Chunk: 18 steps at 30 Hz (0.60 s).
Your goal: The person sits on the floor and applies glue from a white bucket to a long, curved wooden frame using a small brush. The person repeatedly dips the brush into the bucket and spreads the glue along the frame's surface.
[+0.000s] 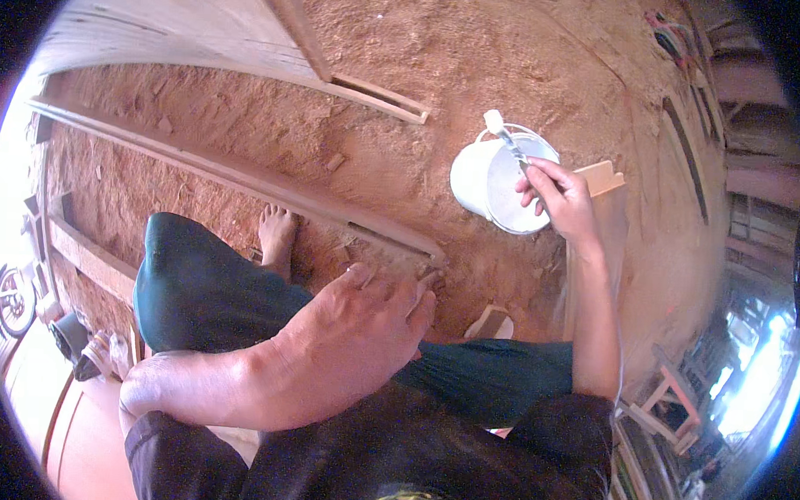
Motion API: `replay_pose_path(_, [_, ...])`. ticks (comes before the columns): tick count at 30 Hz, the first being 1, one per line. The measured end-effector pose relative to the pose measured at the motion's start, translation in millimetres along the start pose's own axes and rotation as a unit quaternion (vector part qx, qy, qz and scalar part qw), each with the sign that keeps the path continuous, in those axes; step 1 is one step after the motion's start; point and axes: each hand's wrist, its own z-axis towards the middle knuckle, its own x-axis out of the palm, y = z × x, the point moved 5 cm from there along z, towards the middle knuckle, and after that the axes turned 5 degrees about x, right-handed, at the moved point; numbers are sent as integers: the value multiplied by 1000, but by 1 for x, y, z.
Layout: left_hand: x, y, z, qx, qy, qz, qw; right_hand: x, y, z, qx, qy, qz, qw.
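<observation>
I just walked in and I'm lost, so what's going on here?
A person's right hand holds what looks like a small brush, its white tip pointing away from them, seen over a white bucket. Their left hand is near the end of a long wooden rail; I can't tell whether it touches it.

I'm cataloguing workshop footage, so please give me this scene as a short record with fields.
Right hand: grips a brush
Brush: pale tip pointing up and left in the picture
Bucket: white, by the right hand; contents unclear
Left hand: near the rail's slotted end; contact unclear
Rail: long, wooden
Foot: bare, on the rail's near side
Ground: reddish brown
</observation>
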Motion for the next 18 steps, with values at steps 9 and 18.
replay_pose_path(9, [-4, 10, -26, -42, -111, 28, 992, 81, 49, 113, -71, 35, -347, 935])
replay_pose_path(18, [-1, 12, -42, -86, -96, 1, 992, 113, 22, 156, -118, 57, -431, 893])
